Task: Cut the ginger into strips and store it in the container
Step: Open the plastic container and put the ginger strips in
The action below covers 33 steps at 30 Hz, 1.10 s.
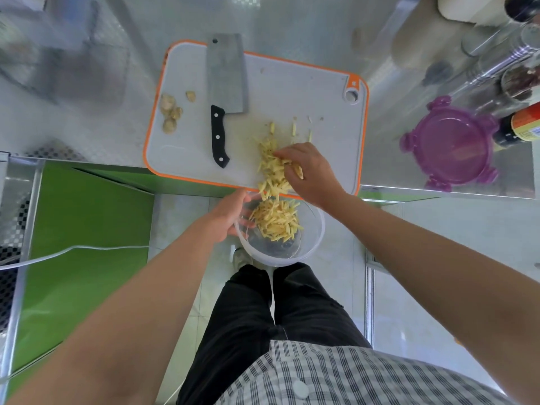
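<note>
Seen from above, pale yellow ginger strips are piled along the near edge of an orange-rimmed cutting board, and more are heaped in a clear round container held just below that edge. The container is gripped at its left side by the left hand, fingers curled round the wall. The right hand is cupped over the pile with bent fingers; whether strips are pinched or only raked cannot be told. The strips are judged light, short and damp, prone to cling and scatter, so they are better gathered in a cupped sweep than picked up singly. The board's near edge appears to overhang the counter, and anything missing the rim would likely be lost to the floor. Open room is left on the right, toward a purple lid. A cleaver lies to the left, its handle near the pile.
</note>
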Tool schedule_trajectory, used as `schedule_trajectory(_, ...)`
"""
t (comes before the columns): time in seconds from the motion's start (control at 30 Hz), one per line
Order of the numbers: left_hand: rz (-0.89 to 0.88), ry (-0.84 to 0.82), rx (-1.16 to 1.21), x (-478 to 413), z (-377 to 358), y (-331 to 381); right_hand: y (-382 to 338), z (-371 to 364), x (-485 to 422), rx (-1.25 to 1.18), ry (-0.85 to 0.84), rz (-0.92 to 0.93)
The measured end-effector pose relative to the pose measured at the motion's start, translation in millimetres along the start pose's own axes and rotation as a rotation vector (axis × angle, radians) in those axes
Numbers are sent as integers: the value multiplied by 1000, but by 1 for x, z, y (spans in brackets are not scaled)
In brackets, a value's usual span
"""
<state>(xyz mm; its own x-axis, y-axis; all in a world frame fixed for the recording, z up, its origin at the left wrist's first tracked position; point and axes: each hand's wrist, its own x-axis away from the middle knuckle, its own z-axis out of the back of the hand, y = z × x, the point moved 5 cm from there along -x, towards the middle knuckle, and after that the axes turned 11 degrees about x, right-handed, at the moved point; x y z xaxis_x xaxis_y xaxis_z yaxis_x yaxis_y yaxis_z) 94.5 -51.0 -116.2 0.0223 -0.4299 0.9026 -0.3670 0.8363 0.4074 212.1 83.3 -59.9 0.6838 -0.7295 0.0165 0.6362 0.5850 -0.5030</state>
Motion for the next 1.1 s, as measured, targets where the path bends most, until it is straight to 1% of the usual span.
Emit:
schedule_trajectory(0.2, 0, 24, 30, -3, 1, -2, -12, -3, 41, -28, -35, 51)
schedule_trajectory(0.37, 27, 82, 25, -6, 7, -5, -29, -8, 70, -58, -122, 163)
schedule_trajectory(0.43, 26, 91, 32, -4, 7, -5, -30, -4, 66, -56, -110, 196)
schedule_trajectory(0.5, 26, 107, 33, -5, 8, -5, -25, 4, 53, -76, -49, 158)
schedule_trajectory(0.6, 40, 111, 35, -5, 8, -6, -9, 16, 25, -134, 40, 51)
schedule_trajectory(0.7, 53, 100, 36, -6, 8, -6, 13, 23, -1, -66, 141, -39)
schedule_trajectory(0.73, 57, 99, 39, -5, 8, -5, 22, 21, -8, -27, 129, -83)
schedule_trajectory(0.77, 53, 97, 48, -6, 8, -5, 30, 18, -14, 1, 79, -134)
schedule_trajectory(0.83, 51, 84, 64, -7, 8, -5, 41, 6, -20, 58, -76, -198)
schedule_trajectory(0.87, 53, 76, 70, -6, 8, -5, 41, -1, -19, 88, -127, -189)
schedule_trajectory(0.9, 55, 68, 78, -7, 8, -5, 39, -5, -16, 97, -140, -156)
schedule_trajectory(1.0, 64, 72, 91, -8, 8, -5, 24, -9, 6, 30, -102, -41)
schedule_trajectory(1.1, 46, 87, 83, -9, 8, -5, 11, -11, 37, -40, -116, 53)
